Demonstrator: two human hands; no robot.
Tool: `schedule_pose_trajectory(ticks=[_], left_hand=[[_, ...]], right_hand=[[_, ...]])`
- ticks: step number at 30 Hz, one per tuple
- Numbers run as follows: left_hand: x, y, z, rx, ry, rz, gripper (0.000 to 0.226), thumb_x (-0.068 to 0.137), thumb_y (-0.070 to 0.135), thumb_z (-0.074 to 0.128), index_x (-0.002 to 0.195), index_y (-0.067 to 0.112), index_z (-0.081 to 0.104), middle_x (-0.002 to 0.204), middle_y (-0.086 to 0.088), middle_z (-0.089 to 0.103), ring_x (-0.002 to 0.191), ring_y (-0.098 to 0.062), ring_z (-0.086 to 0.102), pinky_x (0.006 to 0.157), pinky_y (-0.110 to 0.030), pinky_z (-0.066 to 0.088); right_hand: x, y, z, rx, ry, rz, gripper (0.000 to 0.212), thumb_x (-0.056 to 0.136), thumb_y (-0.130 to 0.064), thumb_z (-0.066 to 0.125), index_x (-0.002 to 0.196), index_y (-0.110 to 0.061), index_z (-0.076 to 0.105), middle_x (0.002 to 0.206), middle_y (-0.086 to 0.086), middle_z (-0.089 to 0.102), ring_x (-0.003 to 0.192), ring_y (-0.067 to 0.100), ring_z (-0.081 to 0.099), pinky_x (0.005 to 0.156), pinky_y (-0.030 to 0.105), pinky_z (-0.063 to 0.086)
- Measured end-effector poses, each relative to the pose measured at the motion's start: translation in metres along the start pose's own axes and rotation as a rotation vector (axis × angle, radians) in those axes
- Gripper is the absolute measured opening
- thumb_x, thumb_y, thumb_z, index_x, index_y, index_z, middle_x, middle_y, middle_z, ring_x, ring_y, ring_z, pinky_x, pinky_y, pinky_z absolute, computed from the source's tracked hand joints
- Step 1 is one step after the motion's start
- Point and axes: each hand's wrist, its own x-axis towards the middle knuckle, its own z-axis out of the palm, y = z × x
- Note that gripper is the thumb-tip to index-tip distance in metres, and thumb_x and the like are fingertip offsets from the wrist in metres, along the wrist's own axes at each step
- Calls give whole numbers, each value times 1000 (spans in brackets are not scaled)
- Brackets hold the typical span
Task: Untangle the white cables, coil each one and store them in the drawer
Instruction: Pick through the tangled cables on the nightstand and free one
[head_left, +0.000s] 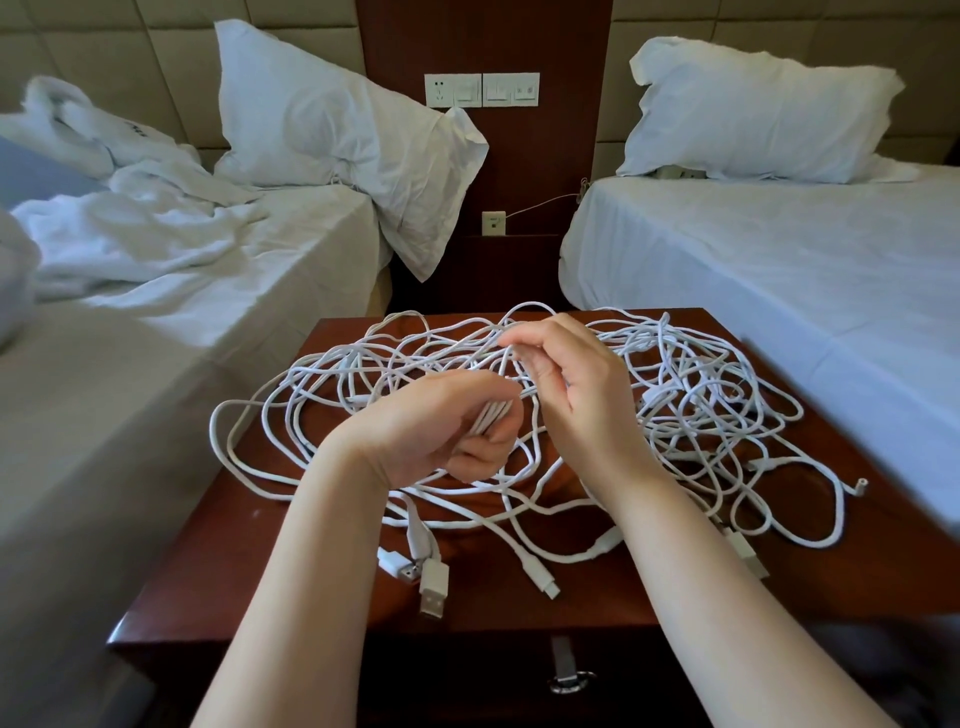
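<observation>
Setting: dark red-brown worktop (831, 545) between two beds, left bed (208, 291) rumpled, right bed (753, 260) smooth; a pillow on each.
Cables (691, 395): white, heaped in one tangle over most of the worktop; spread runs left to right, wider than deep; loops cross in every direction, so no single long axis.
Loose ends, near edge: two flat plugs (434, 582) side by side at lower left, long axes running toward the viewer, metal tips pointing at the front edge; one slimmer plug (540, 574) to their right, tip pointing down and right.
Loose end, right: small round plug (856, 487) near the right edge, tip pointing right.
Left hand (441, 421): above the middle of the tangle, fingers curled shut around a bundle of several strands running side by side.
Right hand (566, 384): just beside the left, raised slightly higher, thumb and forefinger pinched on a strand lifted from the heap.
Drawer (467, 675): in the front of the worktop, closed; metal ring pull (569, 680) at centre.
</observation>
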Motion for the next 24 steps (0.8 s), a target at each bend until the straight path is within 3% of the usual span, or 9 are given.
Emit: schedule_pose_trajectory(ticks=[5, 8, 11, 14, 16, 18, 19, 21, 24], left_hand=[[1, 0, -2, -99, -28, 130, 33, 88, 23, 39, 57, 12, 44, 49, 2, 32, 43, -12, 28, 44, -21, 23], [1, 0, -3, -213, -78, 234, 34, 90, 25, 36, 60, 13, 49, 52, 2, 35, 44, -10, 33, 45, -19, 29], [2, 5, -2, -406, -95, 349, 36, 91, 23, 34, 62, 13, 53, 54, 2, 39, 45, -9, 37, 47, -18, 36], [7, 8, -2, -528, 87, 441, 36, 93, 24, 36, 65, 12, 56, 56, 0, 44, 49, -12, 42, 49, -19, 40], [11, 7, -2, -517, 271, 482, 35, 97, 24, 38, 69, 9, 54, 58, -2, 47, 52, -14, 46, 51, -21, 42], [13, 4, -6, -526, 422, 500, 34, 101, 20, 35, 73, 8, 51, 60, -2, 51, 55, -14, 50, 54, -21, 45], [13, 3, -7, -529, 483, 506, 34, 102, 19, 34, 75, 8, 51, 61, -2, 54, 57, -13, 52, 56, -21, 47], [14, 3, -8, -562, 590, 540, 34, 103, 17, 34, 76, 8, 52, 63, -1, 57, 62, -12, 56, 62, -22, 51], [16, 1, -14, -596, 808, 602, 36, 104, 16, 36, 73, 9, 54, 60, 3, 60, 61, -9, 58, 69, -25, 51]], right_hand=[[0, 1, -1, 29, -105, 58, 22, 98, -10, 45, 102, -10, 67, 96, -5, 65, 91, 6, 59, 79, 19, 46], [-1, 4, 2, 30, -237, 3, 31, 89, 5, 47, 94, -24, 58, 83, -23, 56, 80, 1, 55, 71, 19, 43], [-3, 3, 6, -111, -372, 86, 28, 88, 7, 47, 75, -18, 49, 68, -13, 45, 61, 7, 44, 60, 33, 42], [-4, -1, 9, -143, -537, 214, 42, 96, -14, 52, 60, -32, 43, 63, -13, 39, 58, 3, 40, 62, 27, 32], [-6, 1, 10, -147, -547, 186, 23, 97, -24, 52, 80, -33, 66, 68, -18, 44, 64, -3, 45, 64, 23, 34], [-6, 3, 9, -196, -604, 205, 22, 97, -30, 52, 111, -34, 69, 73, -19, 49, 70, -5, 48, 68, 20, 39], [-7, 3, 8, -223, -622, 211, 24, 96, -31, 53, 115, -35, 67, 74, -17, 51, 70, -3, 49, 69, 20, 41], [-7, 2, 6, -244, -579, 168, 23, 95, -31, 56, 113, -34, 69, 73, -11, 56, 67, 4, 52, 66, 25, 46], [-7, 2, 5, -259, -461, 133, 19, 94, -33, 60, 102, -24, 74, 72, -15, 52, 65, 7, 50, 64, 27, 45]])
